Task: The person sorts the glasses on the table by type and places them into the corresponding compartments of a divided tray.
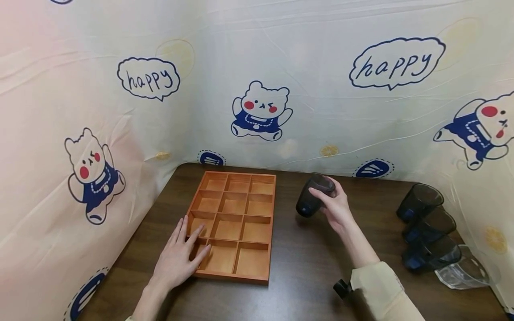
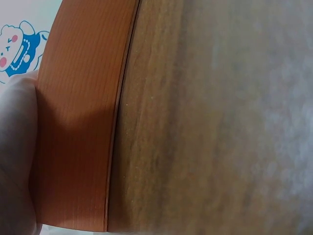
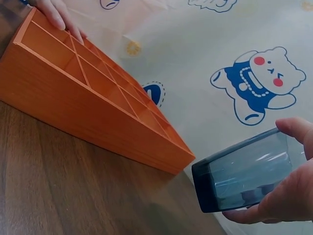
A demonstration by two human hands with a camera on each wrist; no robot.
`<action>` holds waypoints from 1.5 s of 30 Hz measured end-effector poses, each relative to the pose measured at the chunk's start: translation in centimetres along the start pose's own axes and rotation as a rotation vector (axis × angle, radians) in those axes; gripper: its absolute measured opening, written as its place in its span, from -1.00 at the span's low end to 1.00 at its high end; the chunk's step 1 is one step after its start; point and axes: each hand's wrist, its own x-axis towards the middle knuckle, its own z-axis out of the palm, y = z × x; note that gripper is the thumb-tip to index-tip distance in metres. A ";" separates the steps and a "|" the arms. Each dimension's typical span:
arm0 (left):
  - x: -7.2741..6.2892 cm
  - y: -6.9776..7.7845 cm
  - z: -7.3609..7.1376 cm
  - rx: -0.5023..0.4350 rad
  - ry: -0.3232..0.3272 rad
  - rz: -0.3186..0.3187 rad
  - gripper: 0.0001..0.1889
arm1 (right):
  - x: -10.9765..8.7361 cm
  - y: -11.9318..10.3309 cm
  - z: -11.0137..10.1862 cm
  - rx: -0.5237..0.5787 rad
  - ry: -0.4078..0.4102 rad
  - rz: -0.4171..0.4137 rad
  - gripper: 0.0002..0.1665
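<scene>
My right hand (image 1: pixel 337 207) grips a dark blue-grey see-through glass (image 1: pixel 315 194) around its side near the rim. The glass is tilted, its thick base (image 3: pixel 203 188) pointing down and left, and it hangs over the table to the right of a wooden compartment tray (image 1: pixel 241 232). My left hand (image 1: pixel 176 258) rests on the near left corner of this tray, fingers spread, the fingertips over its left compartments. In the left wrist view, part of that hand (image 2: pixel 17 152) lies along the edge of the tray's outer wall (image 2: pixel 80 127).
Several dark glasses (image 1: pixel 429 223) stand in a row on the right side of the brown table (image 1: pixel 305 276). A clear glass (image 1: pixel 462 272) lies by the nearest one. A small black object (image 1: pixel 342 289) is beside my right sleeve. Printed cloth (image 1: pixel 321 111) hangs behind and at the sides.
</scene>
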 end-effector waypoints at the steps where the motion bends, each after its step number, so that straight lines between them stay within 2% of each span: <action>1: 0.0 0.0 0.0 0.003 0.001 0.000 -0.19 | 0.1 0.0 0.1 0.001 0.000 0.001 -0.12; 14: 0.1 0.1 -0.1 0.011 0.006 0.000 -0.18 | 1.4 0.1 1.6 0.028 0.007 -0.007 -0.08; 31: 0.1 0.0 0.0 0.010 0.004 -0.005 -0.17 | 1.8 0.3 2.2 0.034 0.007 -0.021 -0.11; 45: 0.1 -0.1 0.2 0.024 0.014 0.003 -0.18 | 2.3 0.5 3.8 0.043 -0.004 -0.050 -0.15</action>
